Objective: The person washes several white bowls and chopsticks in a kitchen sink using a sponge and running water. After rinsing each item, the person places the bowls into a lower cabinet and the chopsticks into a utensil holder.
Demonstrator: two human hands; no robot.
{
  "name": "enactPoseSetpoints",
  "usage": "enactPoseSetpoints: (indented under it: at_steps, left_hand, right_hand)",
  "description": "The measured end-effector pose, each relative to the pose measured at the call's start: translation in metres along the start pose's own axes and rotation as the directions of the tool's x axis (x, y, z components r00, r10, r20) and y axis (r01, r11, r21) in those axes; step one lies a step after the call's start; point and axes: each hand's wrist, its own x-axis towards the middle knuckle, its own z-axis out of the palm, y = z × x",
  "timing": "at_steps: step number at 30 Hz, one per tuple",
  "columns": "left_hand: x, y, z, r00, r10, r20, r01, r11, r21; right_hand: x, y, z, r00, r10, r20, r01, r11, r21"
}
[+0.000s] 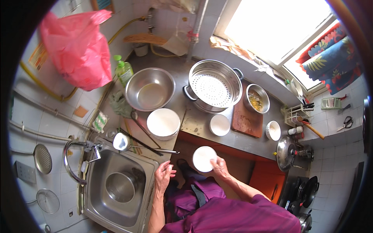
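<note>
A white bowl [203,158] is in my right hand [220,168], gripped by its rim in front of my body. My left hand [164,174] holds nothing, its fingers apart, beside the right edge of the steel sink [150,186]. A metal pot [121,186] sits in the sink. Just beyond my left hand, a steel ladle [122,142] lies by the sink with its handle pointing at me. Larger white bowls, seemingly stacked, show as one white bowl [163,123] on the counter. Another small white bowl [219,125] stands further right.
At the back are a wide steel basin [150,89] and a two-handled steamer pot [214,87]. A steel bowl of food [257,99] rests on the wooden cutting board [246,123]. A pot lid [286,153] stands at right; a pink plastic bag [78,52] hangs at left.
</note>
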Motion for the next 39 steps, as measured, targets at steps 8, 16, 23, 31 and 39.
enactPoseSetpoints:
  at_steps: [8, 16, 23, 31, 39]
  left_hand:
    - [0.136, -0.024, 0.155, 0.974, -0.069, 0.214, 0.06, 0.997, 0.049]
    - [0.188, -0.04, 0.257, 0.984, -0.142, 0.104, 0.147, 0.988, -0.045]
    - [0.133, -0.015, 0.193, 0.945, -0.193, 0.263, 0.215, 0.975, -0.058]
    - [-0.006, 0.014, 0.034, 0.987, -0.153, -0.042, 0.124, 0.909, -0.399]
    - [-0.094, -0.014, -0.106, 0.664, -0.098, -0.741, -0.18, 0.941, -0.286]
  right_hand:
    - [-0.024, 0.073, -0.109, 0.868, 0.188, -0.46, -0.089, 0.97, 0.228]
    - [-0.049, 0.099, -0.126, 0.795, 0.187, -0.577, -0.069, 0.973, 0.219]
    - [0.0, 0.073, -0.123, 0.847, 0.066, -0.527, 0.007, 0.991, 0.137]
    - [0.108, 0.033, -0.087, 0.944, 0.035, -0.329, -0.001, 0.995, 0.103]
    - [0.143, 0.0, -0.05, 0.924, 0.29, -0.247, -0.145, 0.867, 0.477]
